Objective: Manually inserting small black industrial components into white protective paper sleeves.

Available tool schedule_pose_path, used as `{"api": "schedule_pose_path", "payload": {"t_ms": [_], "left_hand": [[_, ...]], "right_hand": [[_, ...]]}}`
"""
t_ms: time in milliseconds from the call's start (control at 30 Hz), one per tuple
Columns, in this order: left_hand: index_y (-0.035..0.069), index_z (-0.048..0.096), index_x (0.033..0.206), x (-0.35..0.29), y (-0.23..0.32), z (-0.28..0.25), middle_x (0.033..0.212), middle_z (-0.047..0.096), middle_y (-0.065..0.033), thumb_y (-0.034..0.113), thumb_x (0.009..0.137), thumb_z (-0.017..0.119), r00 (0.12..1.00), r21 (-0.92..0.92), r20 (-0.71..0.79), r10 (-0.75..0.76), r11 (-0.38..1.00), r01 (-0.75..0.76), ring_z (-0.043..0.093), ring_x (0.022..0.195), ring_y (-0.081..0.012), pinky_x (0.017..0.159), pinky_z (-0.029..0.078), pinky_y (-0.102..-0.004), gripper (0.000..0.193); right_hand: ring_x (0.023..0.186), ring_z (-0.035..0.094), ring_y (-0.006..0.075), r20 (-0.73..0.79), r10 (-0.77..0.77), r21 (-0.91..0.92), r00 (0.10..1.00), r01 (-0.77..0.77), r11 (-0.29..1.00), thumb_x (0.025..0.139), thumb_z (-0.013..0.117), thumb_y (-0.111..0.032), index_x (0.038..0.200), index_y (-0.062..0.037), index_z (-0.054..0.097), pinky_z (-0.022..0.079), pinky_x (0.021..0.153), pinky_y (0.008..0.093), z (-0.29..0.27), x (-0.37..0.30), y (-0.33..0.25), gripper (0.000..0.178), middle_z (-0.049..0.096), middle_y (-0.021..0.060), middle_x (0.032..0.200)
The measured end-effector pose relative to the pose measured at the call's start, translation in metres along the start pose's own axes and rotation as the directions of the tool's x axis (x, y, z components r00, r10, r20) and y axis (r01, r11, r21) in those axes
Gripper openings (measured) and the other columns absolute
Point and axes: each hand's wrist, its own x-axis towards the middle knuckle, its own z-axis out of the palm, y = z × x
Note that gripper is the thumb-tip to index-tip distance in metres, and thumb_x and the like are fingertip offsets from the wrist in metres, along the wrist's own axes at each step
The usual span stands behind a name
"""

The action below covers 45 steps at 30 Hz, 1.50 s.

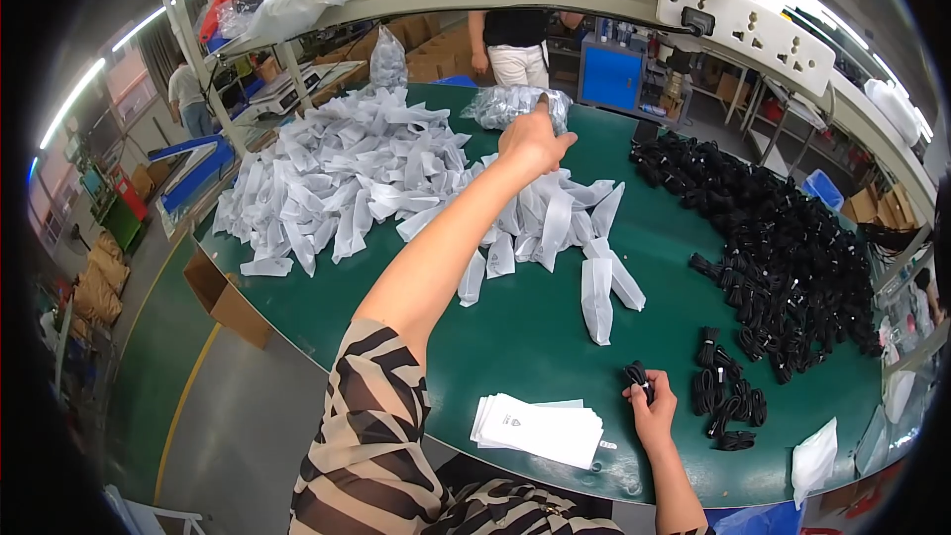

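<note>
My left hand (535, 143) is stretched far across the table, with index finger and thumb apart. It is at the near side of a clear plastic bag (490, 109) with greyish contents; whether it touches the bag I cannot tell. Below that hand and to its left lies a large heap of whitish translucent pouches (337, 173), some of them loose at the near side. Close to the front edge, my right hand (654, 404) is closed on a coiled black cable (637, 376). Left of it lies a stack of flat white pouches (540, 429).
A big pile of bundled black cables (773, 238) covers the right side, with several bundles (725, 391) nearer me. A white packet (814, 458) lies at the front right. Overhead runs a shelf with a power strip (748, 28). A person (517, 40) stands beyond the table.
</note>
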Motion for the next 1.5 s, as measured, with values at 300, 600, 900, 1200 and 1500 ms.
{"api": "schedule_pose_path", "payload": {"t_ms": [300, 600, 900, 1200, 1500], "left_hand": [[-0.007, 0.032, 0.150, -0.013, -0.024, -0.001, 0.063, 0.070, -0.0094, 0.030, 0.088, 0.069, 0.999, 0.093, -0.030, 0.036, 0.995, -0.033, 0.067, 0.052, -0.0185, 0.060, 0.057, -0.0320, 0.082], [-0.005, 0.036, 0.147, -0.012, -0.034, 0.004, 0.065, 0.071, -0.0087, 0.030, 0.087, 0.070, 1.000, 0.079, 0.008, 0.004, 0.997, -0.005, 0.070, 0.058, -0.0195, 0.063, 0.056, -0.0332, 0.077], [0.000, 0.031, 0.152, 0.027, -0.061, -0.022, 0.065, 0.070, -0.0088, 0.029, 0.089, 0.068, 0.994, 0.031, -0.086, -0.067, 0.997, 0.070, 0.066, 0.051, -0.0183, 0.055, 0.055, -0.0322, 0.079], [0.006, 0.033, 0.154, 0.040, -0.080, -0.035, 0.069, 0.071, -0.0050, 0.032, 0.091, 0.066, 0.993, 0.306, -0.081, -0.080, 0.947, 0.101, 0.068, 0.059, -0.0174, 0.065, 0.056, -0.0331, 0.075], [0.003, 0.037, 0.151, 0.021, -0.076, -0.038, 0.069, 0.071, -0.0058, 0.035, 0.091, 0.066, 0.993, 0.245, -0.029, -0.110, 0.963, 0.114, 0.070, 0.063, -0.0189, 0.069, 0.056, -0.0338, 0.074]], "right_hand": [[0.067, 0.061, 0.0098, 0.013, -0.006, -0.024, 1.000, 0.007, 1.000, 0.090, 0.060, -0.003, 0.105, 0.0016, 0.057, 0.050, 0.064, 0.0256, 0.000, 0.001, -0.003, 0.015, 0.069, 0.0068, 0.078], [0.069, 0.062, 0.0096, 0.029, 0.002, -0.038, 1.000, -0.001, 0.999, 0.092, 0.058, -0.002, 0.105, 0.0027, 0.056, 0.050, 0.065, 0.0248, -0.002, 0.001, -0.006, 0.014, 0.069, 0.0071, 0.079], [0.069, 0.060, 0.0097, 0.058, 0.041, -0.015, 0.997, -0.040, 0.999, 0.094, 0.057, -0.004, 0.106, 0.0021, 0.056, 0.050, 0.066, 0.0244, -0.002, -0.002, -0.001, 0.013, 0.067, 0.0064, 0.080], [0.068, 0.060, 0.0093, 0.007, 0.020, 0.000, 1.000, -0.020, 1.000, 0.093, 0.057, -0.003, 0.105, 0.0018, 0.057, 0.049, 0.064, 0.0242, 0.003, 0.001, -0.006, 0.013, 0.068, 0.0066, 0.079], [0.073, 0.062, 0.0109, 0.043, 0.030, -0.027, 0.999, -0.029, 0.999, 0.095, 0.055, -0.002, 0.107, 0.0018, 0.055, 0.050, 0.068, 0.0248, -0.002, 0.000, -0.006, 0.013, 0.065, 0.0074, 0.083]]}}
